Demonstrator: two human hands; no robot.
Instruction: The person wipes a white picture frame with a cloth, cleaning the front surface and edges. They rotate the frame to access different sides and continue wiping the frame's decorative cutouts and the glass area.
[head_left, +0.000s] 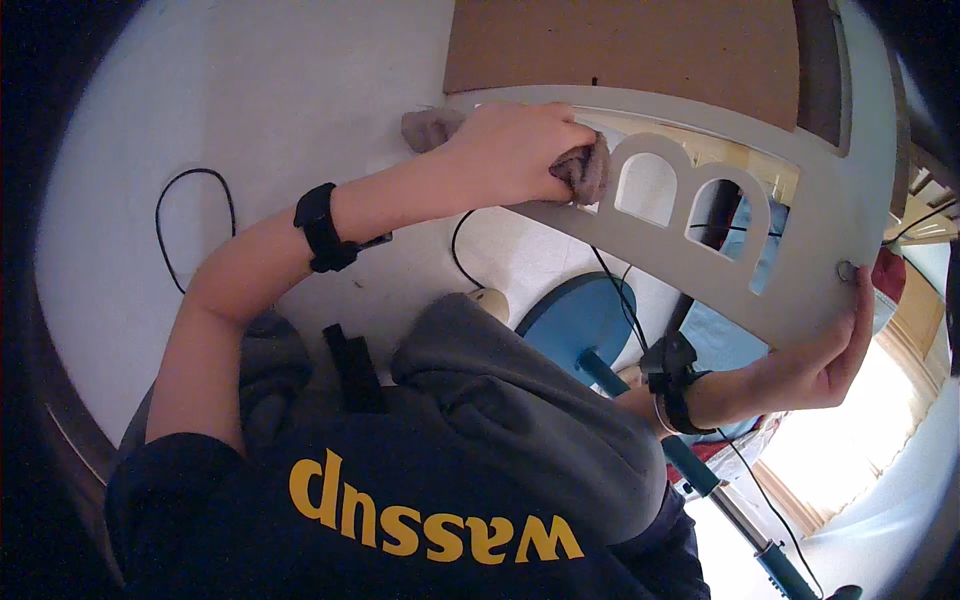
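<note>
My left hand is closed around a bunched brown-grey cloth and presses it on a white panel with cut-out arches. Another end of the cloth sticks out past my wrist, over the left end of the panel. At the panel's lower right corner, my right hand holds the edge. One finger lies near a small round fitting or hole; the fingers beneath the panel are hidden. Both wrists wear black straps, and the right one carries a small black device.
A brown board adjoins the panel at the top. Below stand a round teal base and a teal and metal pole. Black cables cross the pale floor. A bright window is at the right.
</note>
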